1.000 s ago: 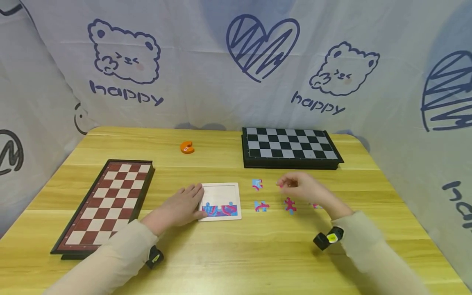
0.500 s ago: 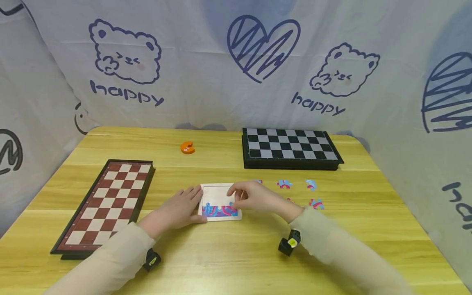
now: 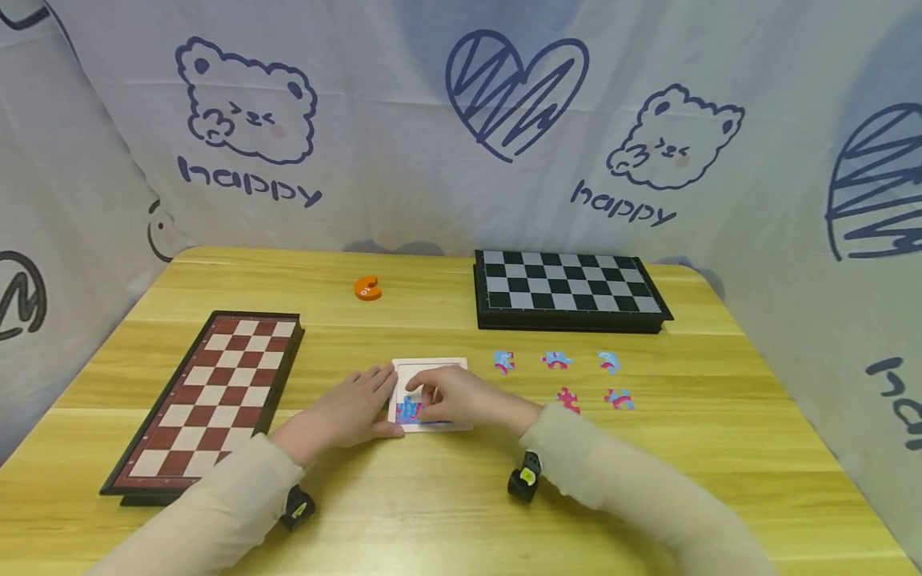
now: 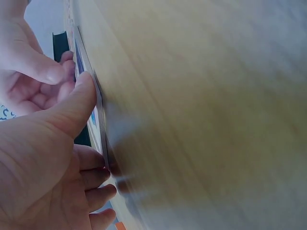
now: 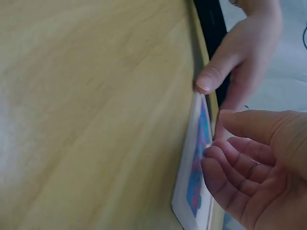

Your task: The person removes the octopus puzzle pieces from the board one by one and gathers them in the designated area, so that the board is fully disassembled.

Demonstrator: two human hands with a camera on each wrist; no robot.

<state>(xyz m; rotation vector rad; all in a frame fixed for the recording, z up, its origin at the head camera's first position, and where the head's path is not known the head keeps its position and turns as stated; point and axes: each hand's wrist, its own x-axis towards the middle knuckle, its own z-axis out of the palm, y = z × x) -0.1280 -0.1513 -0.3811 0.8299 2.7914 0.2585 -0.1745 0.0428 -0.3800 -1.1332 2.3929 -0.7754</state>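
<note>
My head view looks forward and down from above the near side of the white puzzle tray (image 3: 432,362), farthest off of the three, taking in the tabletop (image 3: 418,512) around the tray and the printed cloth (image 3: 389,184) beyond it. My left-wrist view sits low and close at the tray's left, rolled sideways, facing across it toward the right hand (image 3: 463,395); my right-wrist view, also low, close and rolled, faces back from the tray's right toward the left hand (image 3: 347,410). All three share the tray and both hands.
</note>
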